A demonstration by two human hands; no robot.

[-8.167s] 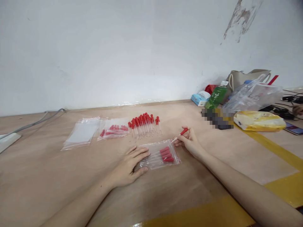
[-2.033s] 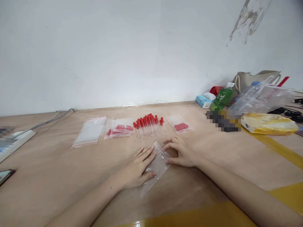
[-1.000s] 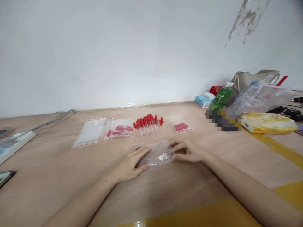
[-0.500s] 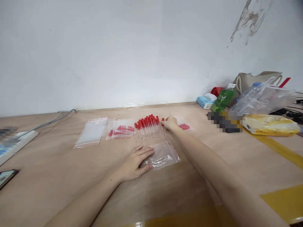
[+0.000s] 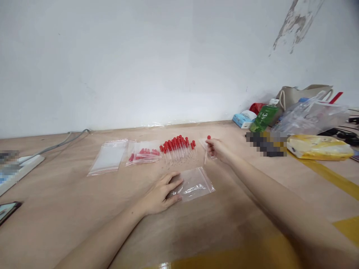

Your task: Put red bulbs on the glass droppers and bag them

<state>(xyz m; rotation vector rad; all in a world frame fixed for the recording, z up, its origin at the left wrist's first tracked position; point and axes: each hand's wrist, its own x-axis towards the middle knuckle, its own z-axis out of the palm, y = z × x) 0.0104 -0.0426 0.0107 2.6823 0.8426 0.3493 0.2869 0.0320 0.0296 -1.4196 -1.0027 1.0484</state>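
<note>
My left hand (image 5: pixel 164 192) rests with its fingers apart on the left end of a flat, clear zip bag (image 5: pixel 196 182). No dropper shows inside this bag. My right hand (image 5: pixel 217 148) pinches a dropper (image 5: pixel 206 155) upright, its red bulb above the fingers and its clear tube pointing down. Behind that hand a filled zip bag (image 5: pixel 203 142) is mostly hidden. Loose red-bulbed droppers (image 5: pixel 175 144) lie side by side in a row beyond my left hand. Left of them, overlapping zip bags (image 5: pixel 144 154) hold several more droppers.
A stack of zip bags (image 5: pixel 109 157) lies at the left. Near the left edge are a white power strip (image 5: pixel 30 166), a grey cable (image 5: pixel 61 141) and a phone (image 5: pixel 8 210). A green bottle (image 5: pixel 265 117), a tissue pack (image 5: pixel 319 147) and plastic bags (image 5: pixel 314 116) crowd the right side.
A filled bag went to the back right and a new bag lies under my left hand. Just now my right hand has taken a dropper from the row's right end and moved right.
</note>
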